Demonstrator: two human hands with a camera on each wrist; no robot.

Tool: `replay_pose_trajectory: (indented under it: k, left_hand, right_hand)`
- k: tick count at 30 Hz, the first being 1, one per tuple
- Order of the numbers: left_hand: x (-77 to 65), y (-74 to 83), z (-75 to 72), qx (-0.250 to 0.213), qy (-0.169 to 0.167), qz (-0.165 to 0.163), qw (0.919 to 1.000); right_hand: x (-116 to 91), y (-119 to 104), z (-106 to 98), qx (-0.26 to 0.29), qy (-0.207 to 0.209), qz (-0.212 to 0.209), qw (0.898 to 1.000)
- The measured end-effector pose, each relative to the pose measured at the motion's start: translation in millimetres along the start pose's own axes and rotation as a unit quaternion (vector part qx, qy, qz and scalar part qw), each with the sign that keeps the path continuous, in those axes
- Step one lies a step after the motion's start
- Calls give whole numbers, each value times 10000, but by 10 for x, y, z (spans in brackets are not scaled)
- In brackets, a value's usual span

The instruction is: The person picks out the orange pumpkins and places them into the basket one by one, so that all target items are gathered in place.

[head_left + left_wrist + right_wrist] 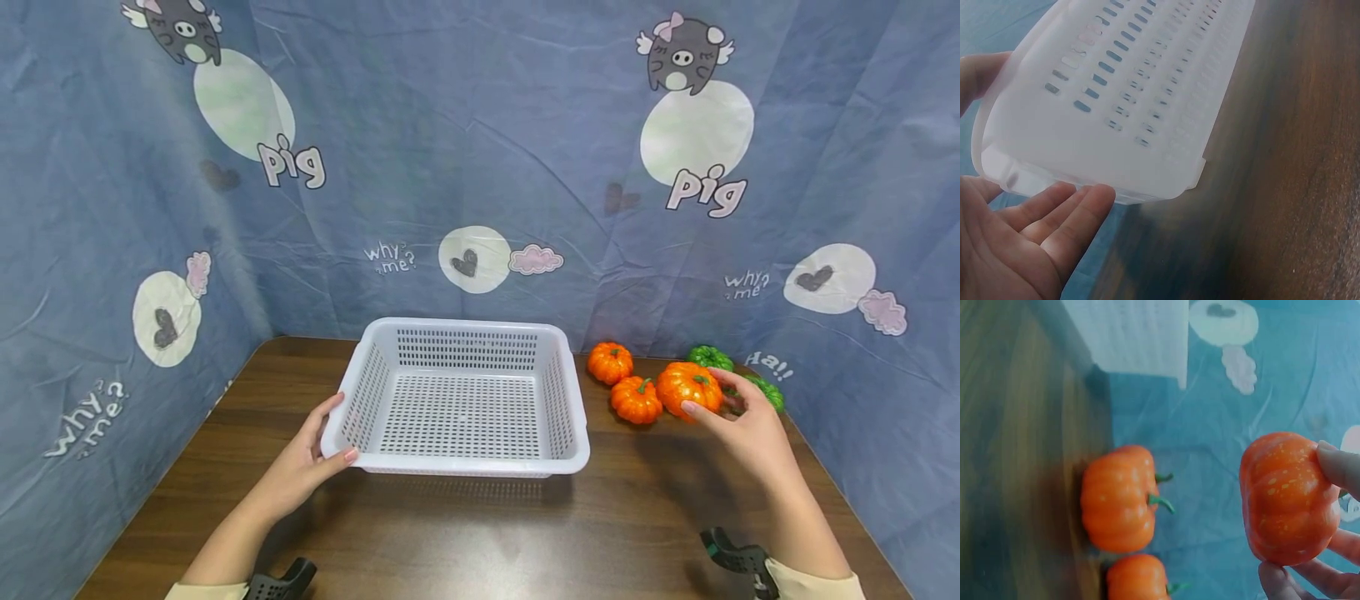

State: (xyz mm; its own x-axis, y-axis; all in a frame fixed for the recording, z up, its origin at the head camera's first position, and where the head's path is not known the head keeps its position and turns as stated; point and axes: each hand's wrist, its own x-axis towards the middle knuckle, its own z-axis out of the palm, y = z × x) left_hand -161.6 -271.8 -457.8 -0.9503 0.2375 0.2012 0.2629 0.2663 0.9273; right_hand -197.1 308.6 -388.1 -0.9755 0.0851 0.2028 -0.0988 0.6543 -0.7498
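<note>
The work looks to be at an early stage, judging from how things lie: a single orange pumpkin (687,388) is in hand, and none of the pumpkins lies inside the white basket (459,465), whose slotted floor shows in full at the centre of the head view. The right grip (752,427), at the right of that frame, is closed about the pumpkin to its width, thumb on one side and fingers on the other, and in the right wrist view, at lower right, the pumpkin appears to be held off the bench (480,533). The left grip (300,465), left of centre, is closed on the basket's rim at its near left corner; whether that end of the basket is lifted or only steadied, I cannot tell. As for what is left, two smaller orange pumpkins, a rear one (610,363) and a front one (636,402), sit between the basket and the held one, right of centre, held by neither grip. Farther right are two green pumpkins, one (710,358) behind the held pumpkin and another (769,394) partly hidden by the right grip, so they too seem yet to be dealt with
</note>
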Motion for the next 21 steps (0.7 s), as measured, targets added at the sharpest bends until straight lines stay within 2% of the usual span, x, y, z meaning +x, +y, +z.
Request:
replay_pose_trajectory:
  k: [8,15,21]
  left_hand:
    - [3,-5,0,92,27,-25,10000]
    - [10,-3,-4,137,8,-67,9999]
    - [10,-8,-3,86,19,-73,9999]
  right_hand:
    - [40,-128,192,161,5,-428,9990]
    - [72,-304,348,200,-218,-519,9982]
    - [107,-438,476,483,-409,-689,9956]
